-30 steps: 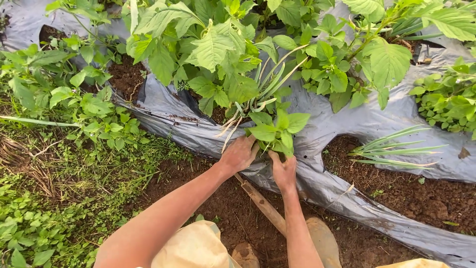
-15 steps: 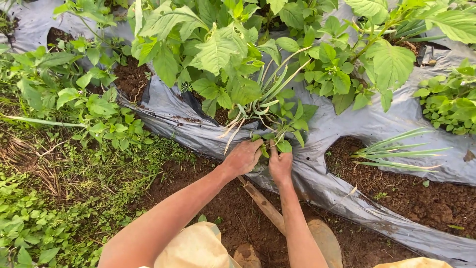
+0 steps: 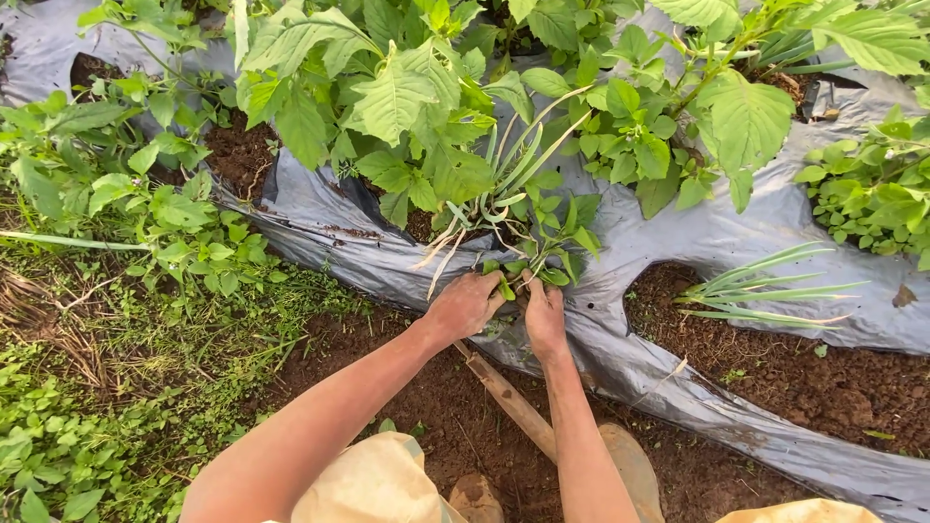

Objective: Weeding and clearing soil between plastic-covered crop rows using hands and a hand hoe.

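Grey plastic sheet (image 3: 320, 228) covers the garden bed, with holes cut for plants. Both my hands are closed on 1 small leafy weed (image 3: 542, 254) at the sheet's near edge: left hand (image 3: 467, 303) grasping its base, right hand (image 3: 544, 312) just beside it. If I yank sideways, the stem could snap above the root, or the grassy plant (image 3: 504, 179) behind the sheet's hole could get uprooted. Compared with 1 second ago, my hands sit lower and closer together.

Daylight falls on a garden bed covered in grey plastic sheeting (image 3: 746, 232). Bare brown soil (image 3: 775, 373) shows through its openings. Low green weeds (image 3: 87, 426) spread at left.
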